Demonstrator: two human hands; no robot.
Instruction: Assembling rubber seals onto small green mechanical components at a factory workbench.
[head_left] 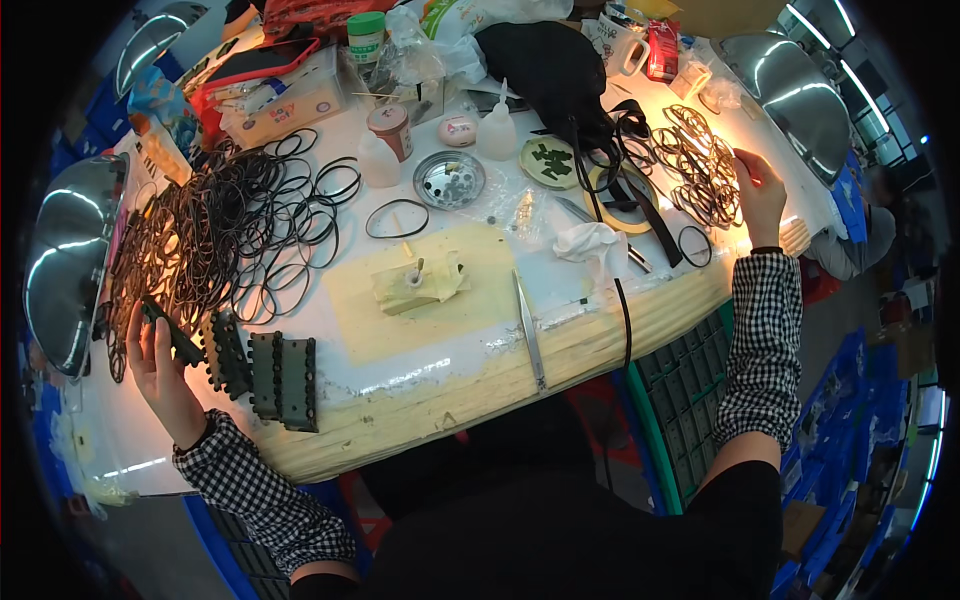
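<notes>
My left hand (165, 385) is at the left of the table, its fingers closed on a flat dark green piece (174, 332). Beside it stand dark green blocks (283, 380) with knobbed edges, set side by side. A big tangle of thin dark loops (205, 225) lies just beyond that hand. At the far right, my right hand (762, 195) is at the edge of a second heap of loops (700, 165) under warm light. Its fingers are curled together, and what they hold, if anything, cannot be made out. One single loop (694, 246) lies in front of that heap.
Tweezers (526, 330) lie at the padded front edge (450, 395). Mid-table are a yellow pad (420, 285), a round metal dish (449, 180) and white squeeze bottles (496, 130). A black bag (545, 75) sits behind. Shiny lamp shades (75, 265) flank the table.
</notes>
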